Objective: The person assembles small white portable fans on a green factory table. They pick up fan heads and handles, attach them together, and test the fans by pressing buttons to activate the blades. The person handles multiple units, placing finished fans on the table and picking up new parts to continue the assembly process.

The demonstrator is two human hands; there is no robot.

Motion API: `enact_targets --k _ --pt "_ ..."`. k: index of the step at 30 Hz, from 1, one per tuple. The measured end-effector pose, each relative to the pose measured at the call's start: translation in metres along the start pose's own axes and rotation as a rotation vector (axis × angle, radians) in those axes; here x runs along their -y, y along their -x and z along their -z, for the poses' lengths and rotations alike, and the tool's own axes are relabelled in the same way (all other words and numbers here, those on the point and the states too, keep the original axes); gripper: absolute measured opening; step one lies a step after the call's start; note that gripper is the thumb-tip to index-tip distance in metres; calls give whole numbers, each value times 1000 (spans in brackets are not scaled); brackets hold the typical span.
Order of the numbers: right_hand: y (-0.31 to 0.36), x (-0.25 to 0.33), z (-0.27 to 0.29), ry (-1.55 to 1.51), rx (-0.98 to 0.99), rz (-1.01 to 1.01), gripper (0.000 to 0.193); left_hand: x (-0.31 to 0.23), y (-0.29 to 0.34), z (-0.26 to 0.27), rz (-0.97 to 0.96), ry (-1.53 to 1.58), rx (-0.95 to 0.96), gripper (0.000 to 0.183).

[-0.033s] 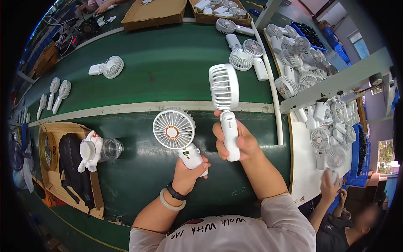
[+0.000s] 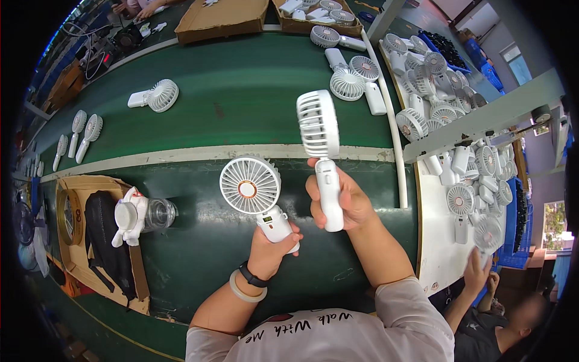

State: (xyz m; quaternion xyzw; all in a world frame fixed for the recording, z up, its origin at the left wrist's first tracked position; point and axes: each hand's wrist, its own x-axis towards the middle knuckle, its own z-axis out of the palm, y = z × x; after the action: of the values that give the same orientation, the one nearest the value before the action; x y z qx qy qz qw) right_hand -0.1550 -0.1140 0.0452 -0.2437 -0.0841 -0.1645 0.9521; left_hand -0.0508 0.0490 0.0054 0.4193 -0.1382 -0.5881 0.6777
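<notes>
My left hand [image 2: 269, 252] is wrapped round the handle of a white handheld fan [image 2: 249, 184]. The round grille of that fan faces up, with a copper-coloured ring at its centre and a small dark display on the handle. Raised a little higher, my right hand [image 2: 345, 199] grips a second white handheld fan [image 2: 318, 123] by its handle. This one stands upright and shows its ribbed side. Both fans are held over the dark green bench [image 2: 199, 265], apart from each other.
A green belt [image 2: 241, 108] beyond the bench carries several white fans. Piled fans [image 2: 458, 163] lie on the white table at right, where a co-worker's hand [image 2: 476, 271] holds one. Left stand a cardboard tray [image 2: 140, 283] with a black bag and a clear bottle [image 2: 160, 215].
The fan in my right hand has turned and tipped slightly left. At right, the co-worker's hand has shifted slightly with its fan. My left hand looks still.
</notes>
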Motion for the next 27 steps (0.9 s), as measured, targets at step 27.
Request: enact_targets --k 27 --pt "-4 -8 17 703 -596 -1 42 3 -2 7 -177 69 83 37"
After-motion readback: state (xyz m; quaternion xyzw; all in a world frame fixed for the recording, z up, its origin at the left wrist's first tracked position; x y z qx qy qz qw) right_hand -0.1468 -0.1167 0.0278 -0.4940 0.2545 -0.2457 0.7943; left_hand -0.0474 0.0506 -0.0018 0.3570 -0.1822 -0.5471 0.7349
